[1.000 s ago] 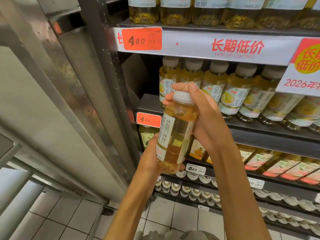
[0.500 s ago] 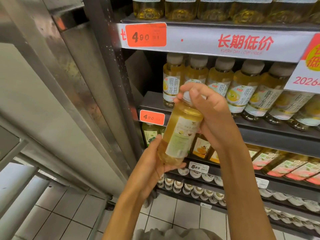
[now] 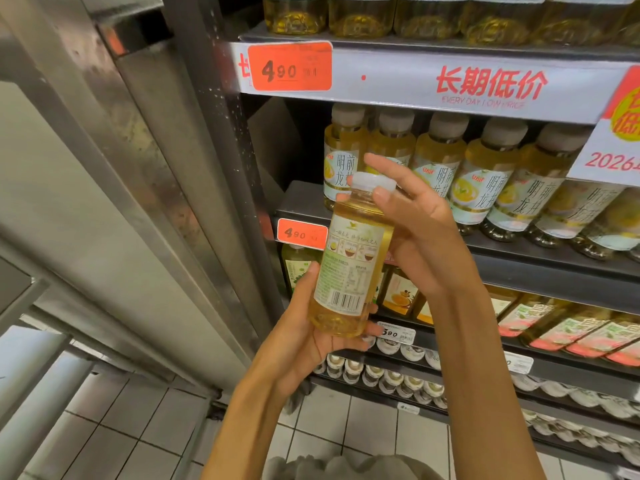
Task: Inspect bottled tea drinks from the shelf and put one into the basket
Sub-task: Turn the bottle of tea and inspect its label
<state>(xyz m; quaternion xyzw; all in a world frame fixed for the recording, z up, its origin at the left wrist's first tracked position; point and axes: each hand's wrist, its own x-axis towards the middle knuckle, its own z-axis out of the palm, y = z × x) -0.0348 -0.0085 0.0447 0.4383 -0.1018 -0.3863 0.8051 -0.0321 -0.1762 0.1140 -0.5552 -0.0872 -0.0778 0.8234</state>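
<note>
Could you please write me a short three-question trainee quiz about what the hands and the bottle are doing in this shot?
1. True or false: the bottle shows its barcode side to the camera.
2. Which hand holds the bottle's base? A) left hand B) right hand C) neither
3. Fill in: the orange tag on the upper shelf rail reads ____.

Key: 1 true: the barcode and small print face the camera. 2 A: the left hand grips the base, while the right hand's fingers lie straight, with the thumb at the cap. 3: 4.90.
</note>
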